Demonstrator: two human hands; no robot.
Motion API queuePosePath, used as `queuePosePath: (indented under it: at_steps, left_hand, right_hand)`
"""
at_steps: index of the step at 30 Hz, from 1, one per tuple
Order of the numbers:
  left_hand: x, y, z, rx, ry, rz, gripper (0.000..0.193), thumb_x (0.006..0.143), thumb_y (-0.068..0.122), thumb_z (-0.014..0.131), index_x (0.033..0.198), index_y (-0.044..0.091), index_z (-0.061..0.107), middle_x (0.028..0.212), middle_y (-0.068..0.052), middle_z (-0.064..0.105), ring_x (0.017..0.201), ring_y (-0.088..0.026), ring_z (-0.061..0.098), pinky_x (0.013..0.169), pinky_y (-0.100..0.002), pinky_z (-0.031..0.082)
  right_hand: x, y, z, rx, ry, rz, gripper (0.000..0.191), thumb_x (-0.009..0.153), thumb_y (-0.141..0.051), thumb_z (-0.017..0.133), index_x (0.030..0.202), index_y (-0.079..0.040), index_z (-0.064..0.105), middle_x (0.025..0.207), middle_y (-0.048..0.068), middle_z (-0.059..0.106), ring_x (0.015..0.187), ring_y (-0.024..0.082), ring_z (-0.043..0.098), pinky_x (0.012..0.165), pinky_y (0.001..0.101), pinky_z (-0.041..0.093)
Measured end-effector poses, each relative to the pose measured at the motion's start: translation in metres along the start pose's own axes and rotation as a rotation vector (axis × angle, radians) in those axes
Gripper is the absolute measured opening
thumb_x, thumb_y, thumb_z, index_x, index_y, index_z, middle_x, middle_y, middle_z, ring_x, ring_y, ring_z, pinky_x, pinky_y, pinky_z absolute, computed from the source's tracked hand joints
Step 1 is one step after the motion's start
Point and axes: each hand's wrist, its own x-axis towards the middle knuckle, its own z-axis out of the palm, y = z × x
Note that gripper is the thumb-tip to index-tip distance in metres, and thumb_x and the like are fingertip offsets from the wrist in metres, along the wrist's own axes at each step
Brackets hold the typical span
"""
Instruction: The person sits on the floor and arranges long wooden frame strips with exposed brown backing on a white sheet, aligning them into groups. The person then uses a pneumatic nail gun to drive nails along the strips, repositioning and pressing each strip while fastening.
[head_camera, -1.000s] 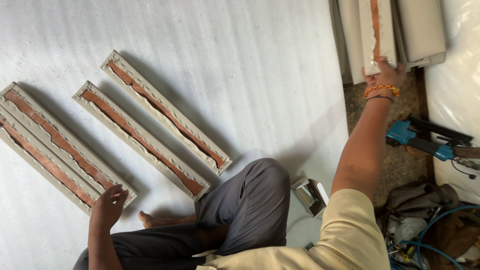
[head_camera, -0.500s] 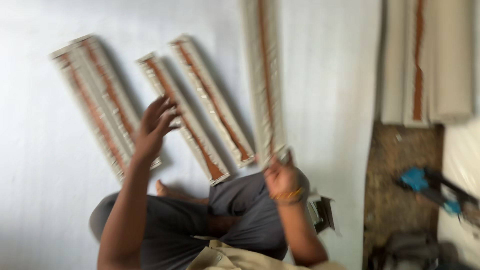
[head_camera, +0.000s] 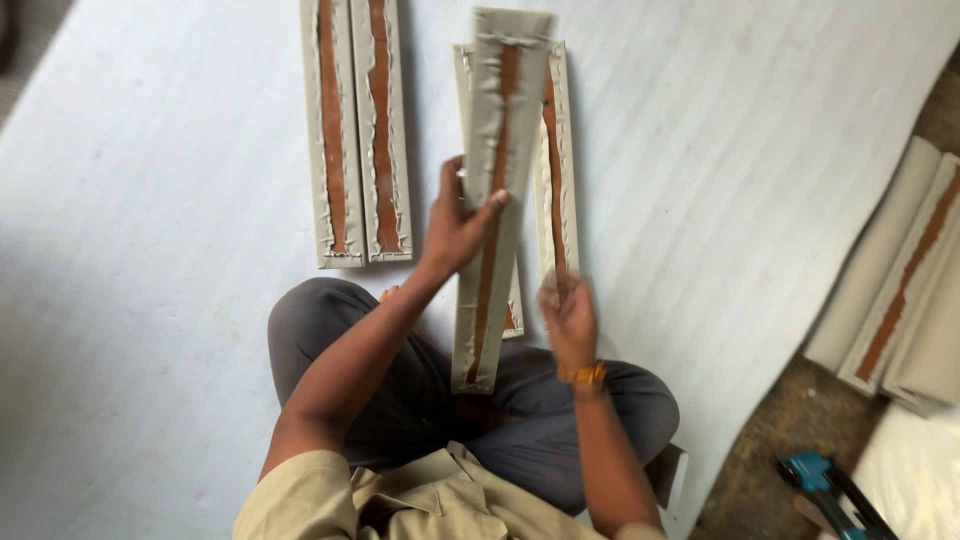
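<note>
The long fabric-wrapped panel (head_camera: 492, 200), grey-beige with a strip of brown wood bare down its back, is held lengthwise in the air above the person's crossed legs, its far end pointing to twelve o'clock. The left hand (head_camera: 458, 225) grips it near the middle, thumb across the face and fingers (head_camera: 447, 185) curled round the left edge. The right hand (head_camera: 570, 320), at about five o'clock from that grip, is blurred; whether its fingers close on the panel or only hover by it I cannot tell.

Beneath the raised piece lie two more panels (head_camera: 555, 170) on the white foam sheet (head_camera: 150, 250), and a neat pair (head_camera: 355, 130) sits at ten o'clock.

Carried mostly by one hand at mid-length, the panel could tip or twist, letting its near end knock the pieces below out of line. The ragged fabric edges might also snag.
</note>
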Motion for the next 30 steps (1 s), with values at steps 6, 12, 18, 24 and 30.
queuePosePath:
  at_steps: [6,12,18,24,30]
  left_hand:
    - [-0.006,0.026,-0.003,0.052,-0.1,0.172,0.049,0.102,0.026,0.067,0.136,-0.002,0.044,0.108,-0.021,0.073,0.096,-0.031,0.077,0.081,-0.041,0.06]
    - [0.003,0.036,-0.018,0.041,-0.105,0.154,0.045,0.104,0.023,0.061,0.138,-0.002,0.045,0.097,-0.023,0.073,0.084,-0.035,0.076,0.073,-0.042,0.059]
    - [0.002,0.041,-0.025,0.064,-0.087,0.125,0.045,0.104,0.024,0.057,0.137,-0.003,0.045,0.087,-0.022,0.073,0.076,-0.037,0.075,0.068,-0.044,0.058]
    - [0.008,0.06,-0.029,0.048,0.012,0.294,0.051,0.105,0.028,0.059,0.14,-0.006,0.043,0.099,-0.025,0.072,0.084,-0.037,0.076,0.071,-0.043,0.059]
    - [0.018,0.069,-0.032,0.104,0.11,0.307,0.047,0.106,0.031,0.06,0.135,-0.004,0.048,0.1,-0.024,0.07,0.083,-0.033,0.074,0.07,-0.042,0.058]
  right_hand:
    - [0.102,-0.117,0.078,-0.312,0.158,-0.474,0.063,0.096,-0.027,0.08,0.14,0.001,0.044,0.121,0.01,0.061,0.096,0.012,0.066,0.075,0.0253,0.058]
    - [0.12,-0.149,0.125,-0.533,0.276,-0.557,0.034,0.102,-0.026,0.079,0.114,-0.003,0.056,0.087,0.002,0.067,0.072,0.01,0.062,0.066,0.0265,0.052]
    - [0.12,-0.141,0.13,-0.628,0.369,-0.65,0.02,0.107,-0.02,0.067,0.104,-0.002,0.06,0.077,0.0,0.059,0.064,0.009,0.05,0.059,0.0267,0.041]
    - [0.111,-0.139,0.133,-0.42,0.278,-0.61,0.02,0.11,-0.019,0.063,0.103,-0.002,0.053,0.084,-0.001,0.055,0.07,0.006,0.046,0.062,0.0249,0.039]
    - [0.104,-0.144,0.141,-0.39,0.246,-0.649,0.02,0.11,-0.018,0.063,0.104,-0.003,0.052,0.091,0.0,0.056,0.073,0.005,0.048,0.064,0.0246,0.041]
